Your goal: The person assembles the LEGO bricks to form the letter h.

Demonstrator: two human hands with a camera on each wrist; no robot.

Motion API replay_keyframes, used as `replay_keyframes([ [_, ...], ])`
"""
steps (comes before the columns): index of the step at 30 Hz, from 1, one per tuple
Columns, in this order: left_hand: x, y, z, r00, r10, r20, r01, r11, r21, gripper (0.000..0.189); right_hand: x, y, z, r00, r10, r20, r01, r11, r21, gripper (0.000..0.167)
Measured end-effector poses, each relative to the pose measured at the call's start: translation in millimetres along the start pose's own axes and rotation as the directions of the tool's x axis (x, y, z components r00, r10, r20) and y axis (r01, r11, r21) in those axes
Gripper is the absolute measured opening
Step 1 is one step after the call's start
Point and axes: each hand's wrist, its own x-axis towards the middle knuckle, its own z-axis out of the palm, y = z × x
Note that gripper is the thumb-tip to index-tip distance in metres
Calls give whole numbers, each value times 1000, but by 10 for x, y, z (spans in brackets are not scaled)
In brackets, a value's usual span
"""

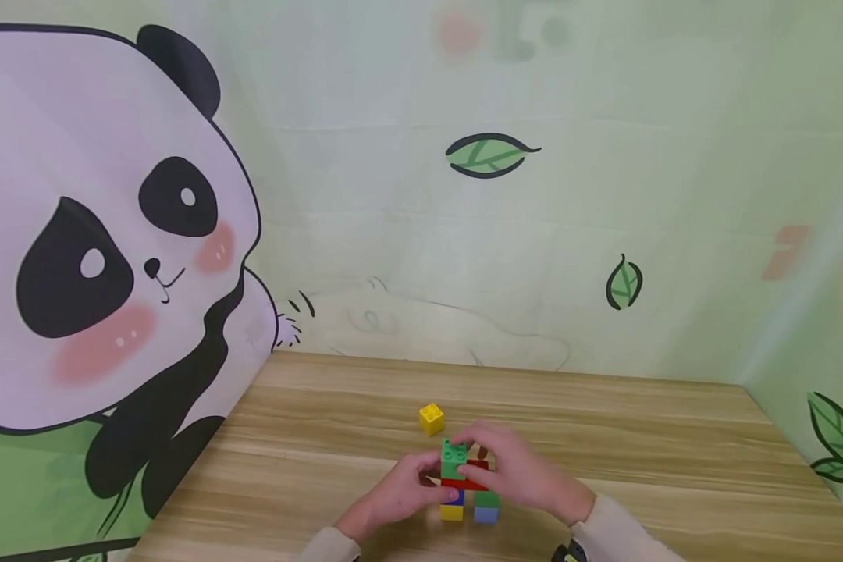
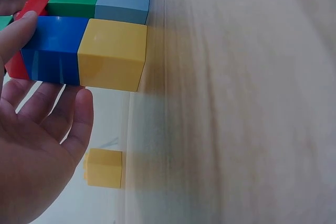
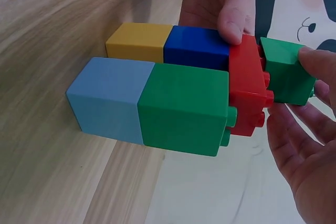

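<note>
My right hand [image 1: 520, 472] pinches a green brick [image 3: 286, 72] between thumb and fingers at the left end of a long red brick [image 3: 247, 87], over its studs. Two short columns stand under the red brick. The left column is a blue brick [image 2: 56, 48] on a yellow brick [image 2: 113, 53]; the right one is a second green brick [image 3: 184, 106] on a light blue brick [image 3: 110, 98]. Some studs of that lower green brick show beside the red one. My left hand [image 1: 402, 493] grips the blue brick near the red one, thumb in front and fingers behind.
A loose yellow brick [image 1: 432, 419] with studs up lies on the wooden table [image 1: 309, 437] behind the built bricks. A fabric backdrop [image 1: 393, 234] with a panda and leaves rises along the table's back edge.
</note>
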Motion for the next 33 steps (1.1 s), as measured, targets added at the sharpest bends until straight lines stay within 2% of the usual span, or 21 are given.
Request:
replay_keyframes([
  [6, 4, -16, 9, 1000, 15, -9, -15, 1000, 4, 32, 12, -6, 14, 1000, 21, 1, -21, 1000, -16, 29],
  [21, -6, -14, 1, 1000, 23, 4, -23, 1000, -2, 35, 22, -29, 27, 1000, 13, 6, -13, 999, -48, 32],
  [27, 1, -54, 1, 999, 38, 1, -38, 999, -4, 34, 24, -41, 46, 1000, 22, 14, -20, 993, -119, 33],
  [33, -3, -29, -2, 1000, 19, 11, -19, 1000, -6, 34, 14, -41, 76, 1000, -28, -11, 26, 983, -180, 35],
])
